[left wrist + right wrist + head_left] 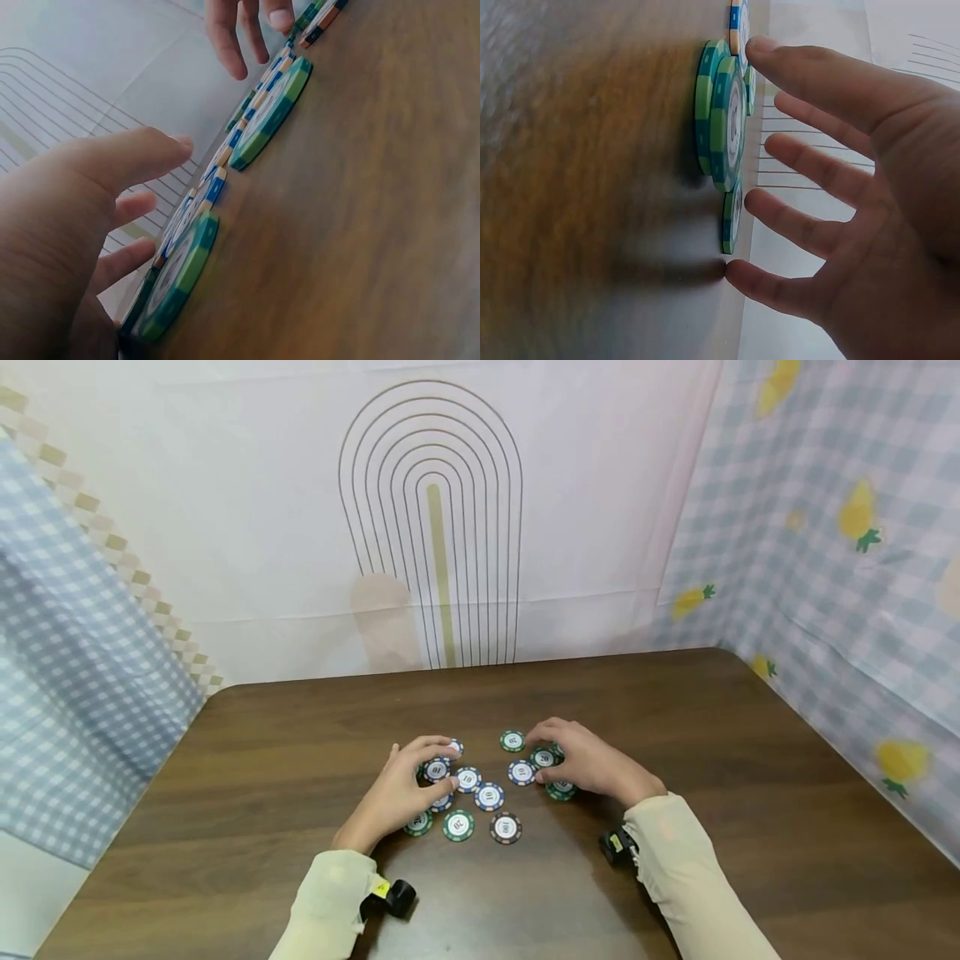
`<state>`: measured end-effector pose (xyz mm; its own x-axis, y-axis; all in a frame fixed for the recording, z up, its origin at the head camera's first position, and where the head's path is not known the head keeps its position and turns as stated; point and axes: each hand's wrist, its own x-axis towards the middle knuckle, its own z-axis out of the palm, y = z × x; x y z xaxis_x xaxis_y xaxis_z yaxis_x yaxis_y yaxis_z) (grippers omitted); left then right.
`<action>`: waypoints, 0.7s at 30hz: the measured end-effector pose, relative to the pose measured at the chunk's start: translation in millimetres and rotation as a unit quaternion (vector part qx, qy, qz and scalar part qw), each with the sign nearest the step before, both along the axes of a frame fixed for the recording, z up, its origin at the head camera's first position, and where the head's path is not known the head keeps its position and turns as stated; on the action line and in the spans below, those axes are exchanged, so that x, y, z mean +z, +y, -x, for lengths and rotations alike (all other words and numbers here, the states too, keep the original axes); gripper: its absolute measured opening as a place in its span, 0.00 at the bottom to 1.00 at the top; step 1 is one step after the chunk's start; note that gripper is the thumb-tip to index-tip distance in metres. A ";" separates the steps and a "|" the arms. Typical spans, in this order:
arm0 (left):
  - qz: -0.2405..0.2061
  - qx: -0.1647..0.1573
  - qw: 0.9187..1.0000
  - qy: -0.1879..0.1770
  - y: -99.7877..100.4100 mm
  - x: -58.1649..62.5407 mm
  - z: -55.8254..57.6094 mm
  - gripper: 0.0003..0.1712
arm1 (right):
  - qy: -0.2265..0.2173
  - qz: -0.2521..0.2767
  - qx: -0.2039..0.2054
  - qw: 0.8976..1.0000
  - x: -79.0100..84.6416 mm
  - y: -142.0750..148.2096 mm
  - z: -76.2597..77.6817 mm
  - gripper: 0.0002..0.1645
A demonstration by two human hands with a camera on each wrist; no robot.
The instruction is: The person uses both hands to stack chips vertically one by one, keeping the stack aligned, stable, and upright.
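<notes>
Head view: scattered chips (490,797) lie mostly beyond the black-edged chip (506,828), left hand (393,791) left of it, right hand (592,763) right; handling chips seems the step. Left wrist: fingers (127,262) parted, holding nothing. Right wrist: fingers spread, grasping nothing; a pick-up next would call for curling them

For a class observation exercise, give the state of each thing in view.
Left hand: fingers parted, holding nothing
Right hand: fingers spread, holding nothing
Green chips: lying down, some overlapping
Blue chips: lying down
Dark 100 chip: lying flat, untouched
Wrist cameras: worn
Wall cloth: hanging
</notes>
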<state>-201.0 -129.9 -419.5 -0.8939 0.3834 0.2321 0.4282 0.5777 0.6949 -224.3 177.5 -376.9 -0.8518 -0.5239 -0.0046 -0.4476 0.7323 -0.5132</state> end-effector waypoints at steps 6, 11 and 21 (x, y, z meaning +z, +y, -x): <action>0.006 0.000 1.000 0.007 -2.3 -3.1 -2.2 0.20 | -0.006 0.001 0.008 1.000 -2.0 -8.3 1.5 0.28; 0.033 -0.003 0.999 0.011 -3.8 -2.8 -2.8 0.24 | -0.011 -0.003 0.010 1.000 -2.2 -16.8 1.8 0.27; 0.070 -0.024 0.997 0.005 4.9 -2.3 1.3 0.26 | -0.001 -0.038 0.006 0.999 -4.6 -14.6 -1.7 0.24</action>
